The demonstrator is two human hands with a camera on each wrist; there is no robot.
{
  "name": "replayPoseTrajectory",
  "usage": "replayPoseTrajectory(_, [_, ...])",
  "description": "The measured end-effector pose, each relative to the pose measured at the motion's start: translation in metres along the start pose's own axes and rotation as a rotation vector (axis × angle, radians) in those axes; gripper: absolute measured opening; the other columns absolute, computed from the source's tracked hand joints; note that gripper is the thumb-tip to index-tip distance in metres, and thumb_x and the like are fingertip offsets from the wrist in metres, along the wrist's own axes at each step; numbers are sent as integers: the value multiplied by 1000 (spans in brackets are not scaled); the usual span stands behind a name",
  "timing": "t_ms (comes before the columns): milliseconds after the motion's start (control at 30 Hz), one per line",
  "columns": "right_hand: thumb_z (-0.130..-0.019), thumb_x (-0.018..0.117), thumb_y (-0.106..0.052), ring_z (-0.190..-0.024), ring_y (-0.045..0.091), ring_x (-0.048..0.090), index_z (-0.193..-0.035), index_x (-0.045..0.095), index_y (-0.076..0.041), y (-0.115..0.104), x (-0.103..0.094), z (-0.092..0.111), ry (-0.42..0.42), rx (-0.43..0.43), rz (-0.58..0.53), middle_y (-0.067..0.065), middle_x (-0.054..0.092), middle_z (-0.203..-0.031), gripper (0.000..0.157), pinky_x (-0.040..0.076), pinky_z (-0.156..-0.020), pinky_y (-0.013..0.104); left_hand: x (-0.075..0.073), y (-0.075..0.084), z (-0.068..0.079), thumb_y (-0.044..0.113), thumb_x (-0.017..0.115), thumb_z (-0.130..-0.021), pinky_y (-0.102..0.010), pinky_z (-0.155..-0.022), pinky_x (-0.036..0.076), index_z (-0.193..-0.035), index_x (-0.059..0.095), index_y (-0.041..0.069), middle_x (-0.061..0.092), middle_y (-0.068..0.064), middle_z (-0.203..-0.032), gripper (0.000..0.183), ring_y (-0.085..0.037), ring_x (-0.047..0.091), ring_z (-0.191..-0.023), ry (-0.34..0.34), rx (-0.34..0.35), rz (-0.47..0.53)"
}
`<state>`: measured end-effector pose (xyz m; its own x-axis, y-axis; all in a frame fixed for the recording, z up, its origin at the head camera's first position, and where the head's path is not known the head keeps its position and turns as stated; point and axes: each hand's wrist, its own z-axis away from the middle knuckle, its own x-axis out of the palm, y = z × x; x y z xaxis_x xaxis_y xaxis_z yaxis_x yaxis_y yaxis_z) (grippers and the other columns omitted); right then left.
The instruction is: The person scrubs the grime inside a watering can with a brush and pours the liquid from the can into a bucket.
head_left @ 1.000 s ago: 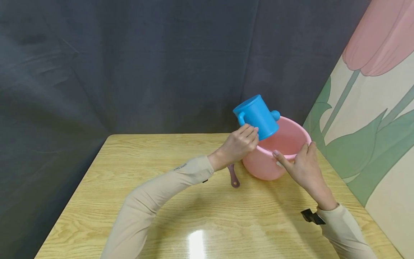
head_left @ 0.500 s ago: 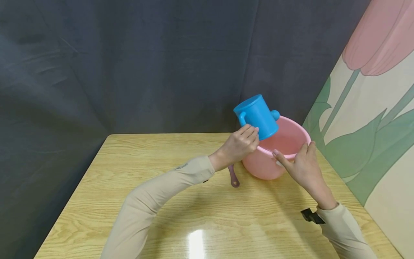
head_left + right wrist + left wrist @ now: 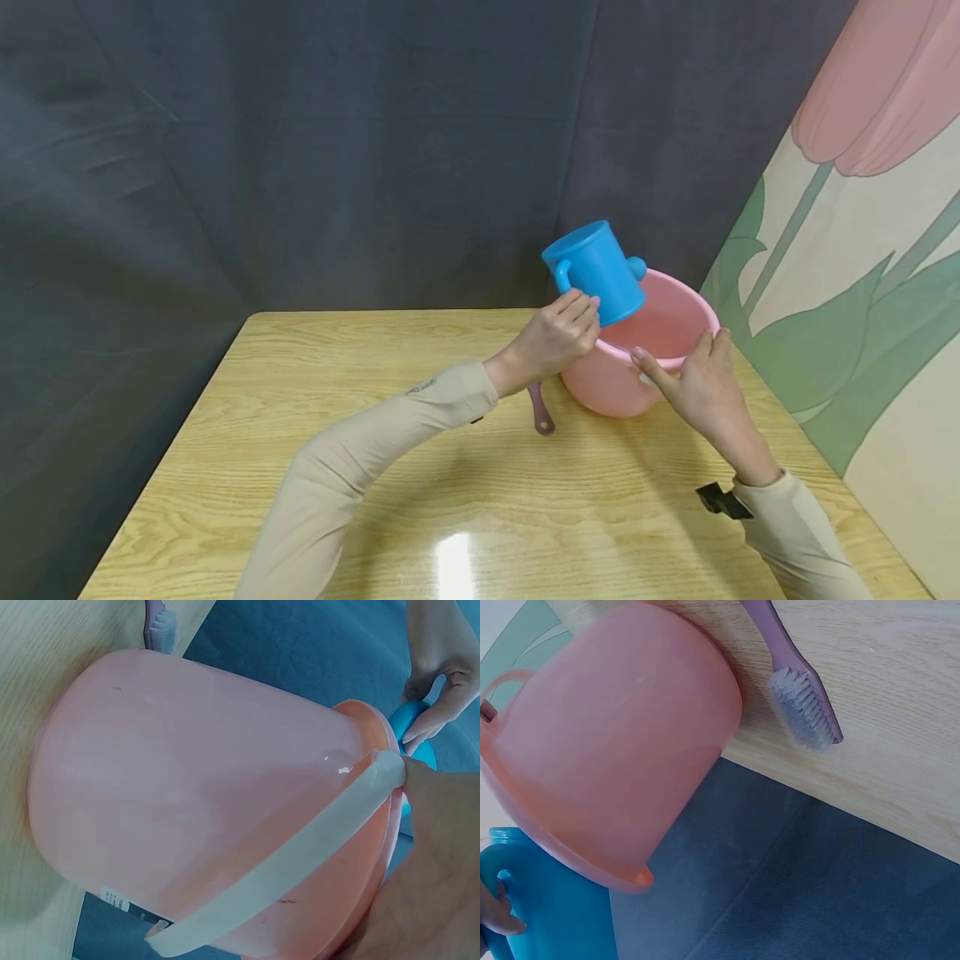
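My left hand (image 3: 555,329) grips the side handle of a blue watering can (image 3: 603,275). The can is tilted over the left rim of a pink bucket (image 3: 615,387), its rounded spout end (image 3: 637,267) at the right. My right hand (image 3: 708,387) holds the bucket's front-right rim, with the thumb along the near edge. The bucket leans on the table, and its pale bail handle (image 3: 277,862) hangs down its side in the right wrist view. A purple-handled scrub brush (image 3: 802,697) lies left of the bucket; the left forearm hides its bristles in the head view.
The wooden table (image 3: 375,467) carries the bucket and brush near its back right corner. A dark curtain (image 3: 375,150) hangs behind it. At the right stands a wall painted with tulips (image 3: 840,333). A black strap (image 3: 723,502) sits on the right sleeve.
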<state>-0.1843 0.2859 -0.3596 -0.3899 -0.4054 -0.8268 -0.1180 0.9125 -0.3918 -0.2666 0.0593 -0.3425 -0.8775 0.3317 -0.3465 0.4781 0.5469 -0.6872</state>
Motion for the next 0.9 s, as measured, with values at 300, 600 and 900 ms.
replayPoseTrajectory(300, [-92,63,-55,-87,53,43,-121,29,30,1,1,0,15,-8,-9,46,29,-119,96,46,-69,68,1,3,-1,14,62,-96,-32,-102,47,-95,79,9,74,-5,-105,17,-19,67,-101,46,13,-6])
replayPoseTrajectory(600, [-91,64,-55,-82,49,43,-119,30,29,1,2,0,22,-7,-2,42,31,-114,95,47,-63,64,3,4,-1,11,60,-96,-31,-101,47,-91,79,9,74,-5,-104,19,-18,67,-100,72,26,-14])
replayPoseTrajectory(900, [-91,64,-55,-79,48,44,-117,31,28,0,2,0,22,-7,-1,40,31,-112,93,48,-62,61,2,3,-1,11,61,-96,-31,-102,47,-94,79,9,74,-5,-105,18,-18,67,-101,66,32,-19])
